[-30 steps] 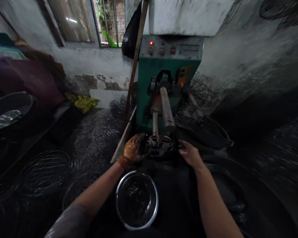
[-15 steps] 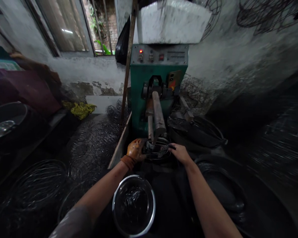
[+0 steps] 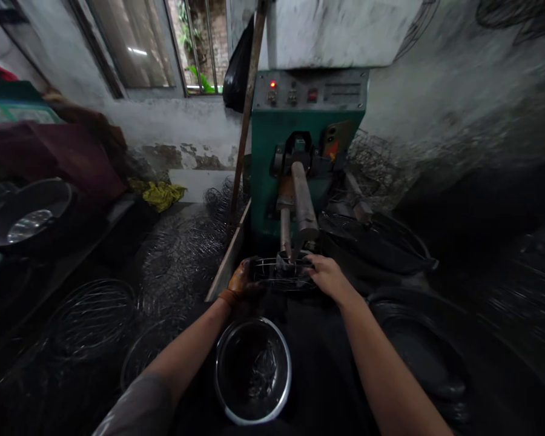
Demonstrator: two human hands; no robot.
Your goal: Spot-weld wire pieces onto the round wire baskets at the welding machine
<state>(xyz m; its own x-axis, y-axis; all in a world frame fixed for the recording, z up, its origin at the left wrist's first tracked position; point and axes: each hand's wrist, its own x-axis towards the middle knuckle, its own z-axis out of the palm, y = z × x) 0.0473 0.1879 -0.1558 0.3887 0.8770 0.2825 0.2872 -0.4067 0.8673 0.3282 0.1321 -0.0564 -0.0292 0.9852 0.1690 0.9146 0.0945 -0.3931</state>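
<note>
A small wire basket (image 3: 279, 272) sits under the two metal arms (image 3: 303, 206) of a green machine (image 3: 306, 121). My left hand (image 3: 238, 283), in an orange-brown glove, grips the basket's left rim. My bare right hand (image 3: 326, 275) is closed on its right rim. The lower arm's tip meets the basket's wires. A shiny steel bowl (image 3: 253, 370) lies just below my forearms.
Piles of wire baskets (image 3: 181, 254) fill the floor to the left, with round wire frames (image 3: 91, 312) nearer. Dark pans (image 3: 376, 239) lie right of the machine. A wooden pole (image 3: 245, 115) leans against it. A metal basin (image 3: 29, 212) stands far left.
Both hands have closed in on the wire basket's rims, the right hand moving left onto it. The basket now lies flatter under the machine arms. The view has shifted slightly.
</note>
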